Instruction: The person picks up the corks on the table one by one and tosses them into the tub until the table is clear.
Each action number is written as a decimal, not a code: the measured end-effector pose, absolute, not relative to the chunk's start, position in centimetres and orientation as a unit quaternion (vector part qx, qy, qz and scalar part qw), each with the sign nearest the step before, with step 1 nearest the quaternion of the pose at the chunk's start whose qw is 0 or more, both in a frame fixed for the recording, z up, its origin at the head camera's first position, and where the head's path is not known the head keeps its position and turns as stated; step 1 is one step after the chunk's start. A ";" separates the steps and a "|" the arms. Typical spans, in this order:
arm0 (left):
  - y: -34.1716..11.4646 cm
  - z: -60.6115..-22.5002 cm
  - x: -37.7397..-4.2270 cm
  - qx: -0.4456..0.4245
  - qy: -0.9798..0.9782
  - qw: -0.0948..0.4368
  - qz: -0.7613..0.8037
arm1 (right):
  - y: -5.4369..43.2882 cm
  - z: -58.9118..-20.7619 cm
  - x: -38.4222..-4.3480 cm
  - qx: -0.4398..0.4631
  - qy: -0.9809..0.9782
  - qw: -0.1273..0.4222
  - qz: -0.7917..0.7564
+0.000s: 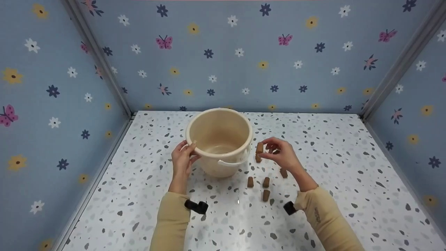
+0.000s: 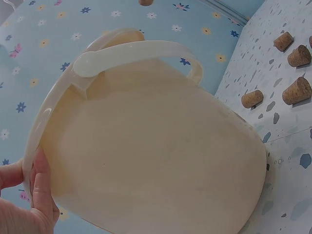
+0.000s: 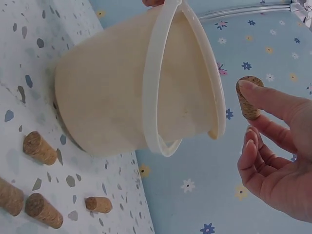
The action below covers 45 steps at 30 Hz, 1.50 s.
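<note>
A cream plastic bucket (image 1: pixel 219 164) stands upright on the speckled tabletop, its white handle (image 2: pixel 141 51) hanging down one side. My left hand (image 1: pixel 181 158) grips the bucket's rim at its left, thumb over the edge and fingers against the outer wall. To the right of the bucket, my right hand (image 1: pixel 282 155) pinches a cork stopper (image 3: pixel 249 97) between thumb and index finger, held up beside the rim. Several more corks lie on the table, among them one cork (image 1: pixel 266 195) nearest me and another cork (image 1: pixel 250 182) close to the bucket's base.
Flower-and-butterfly panels (image 1: pixel 223 55) wall in the table (image 1: pixel 139 209) at the back and both sides. A further cork (image 1: pixel 284 173) lies by the right wrist. Small black cameras (image 1: pixel 201 207) are strapped at both sleeves.
</note>
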<state>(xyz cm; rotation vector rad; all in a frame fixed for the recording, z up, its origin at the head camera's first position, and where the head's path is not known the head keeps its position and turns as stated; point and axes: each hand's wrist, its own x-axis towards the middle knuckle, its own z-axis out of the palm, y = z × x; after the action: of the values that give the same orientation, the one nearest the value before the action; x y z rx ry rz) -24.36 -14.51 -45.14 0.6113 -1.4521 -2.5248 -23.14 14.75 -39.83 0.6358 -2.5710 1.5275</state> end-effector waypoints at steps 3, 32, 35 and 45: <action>-14.6 -45.1 -24.3 0.203 -0.490 0.084 -0.844 | 14.0 -39.1 -23.5 0.210 -0.837 0.043 0.503; -14.9 -46.9 -25.4 0.184 -0.488 0.100 -0.847 | 8.7 -39.9 -29.3 0.214 -0.852 0.063 0.474; -14.9 -47.1 -25.4 0.181 -0.490 0.109 -0.846 | 8.7 -39.9 -29.4 0.214 -0.850 0.065 0.476; -14.5 -45.1 -24.5 0.217 -0.496 0.080 -0.837 | 10.0 -40.0 -29.3 0.209 -0.852 0.062 0.475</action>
<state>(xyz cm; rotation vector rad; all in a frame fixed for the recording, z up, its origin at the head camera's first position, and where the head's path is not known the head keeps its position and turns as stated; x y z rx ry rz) -24.48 -14.52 -45.14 0.6477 -1.4832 -2.5032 -29.35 9.97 -39.97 0.6332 -2.5774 1.4362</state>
